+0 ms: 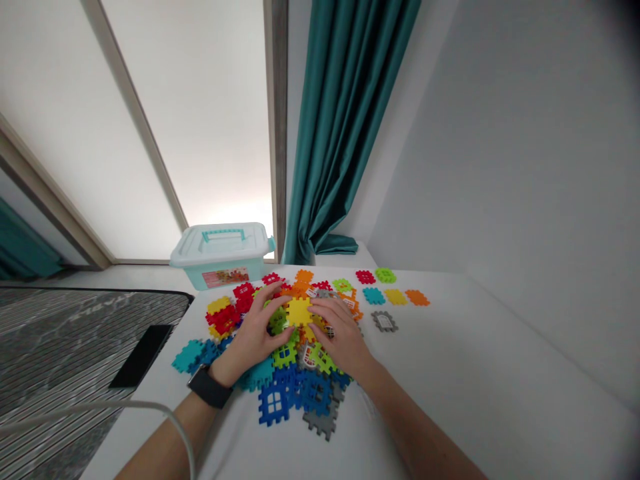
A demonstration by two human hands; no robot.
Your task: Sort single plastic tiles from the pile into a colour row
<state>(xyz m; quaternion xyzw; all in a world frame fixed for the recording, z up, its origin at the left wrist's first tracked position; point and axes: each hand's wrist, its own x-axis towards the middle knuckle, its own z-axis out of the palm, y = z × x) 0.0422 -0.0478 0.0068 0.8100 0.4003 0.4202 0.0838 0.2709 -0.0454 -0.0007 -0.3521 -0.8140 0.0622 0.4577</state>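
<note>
A bright yellow interlocking plastic tile (299, 311) with notched edges is held up above a pile of similar tiles. My left hand (257, 333) grips its left edge, thumb below and fingers above. From the other side, the fingers and thumb of my right hand (343, 330) close on its right edge. Beneath and around both hands lie many tiles: red ones (223, 319) at the left, a blue window tile (274, 403) in front, a grey tile (323, 421) and a turquoise tile (189, 357). My hands hide part of the pile.
Separate tiles lie at the right, including a turquoise tile (373, 296), an orange tile (417, 298) and a grey tile (385, 321). A lidded turquoise box (223, 253) stands behind the pile. A black phone-like slab (140, 357) and a pale cable (170, 413) are at the left.
</note>
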